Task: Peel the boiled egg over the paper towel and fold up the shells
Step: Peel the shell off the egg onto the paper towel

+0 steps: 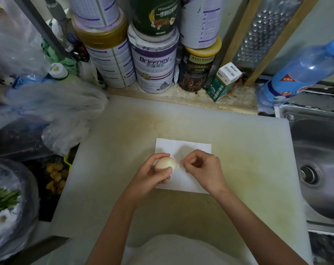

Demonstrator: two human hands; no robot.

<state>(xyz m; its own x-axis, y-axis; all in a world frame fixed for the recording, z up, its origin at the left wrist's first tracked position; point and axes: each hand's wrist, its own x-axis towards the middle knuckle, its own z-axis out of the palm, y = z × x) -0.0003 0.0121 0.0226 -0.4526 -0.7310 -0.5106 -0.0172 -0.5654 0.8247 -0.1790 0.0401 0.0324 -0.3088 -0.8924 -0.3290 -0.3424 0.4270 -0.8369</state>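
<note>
Over the white paper towel (pixel 183 148) at the middle of the counter (pixel 238 150), the left hand (pixel 152 174) cups the boiled egg (pixel 165 164) while the right hand (pixel 202 169) pinches at its 3 o'clock end, and a tin (pixel 153 64) reading "Briffney" stands at 12 o'clock.

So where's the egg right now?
The egg is in the middle of the head view, held in the left hand just above the paper towel, with the right hand picking at its right end.
</note>
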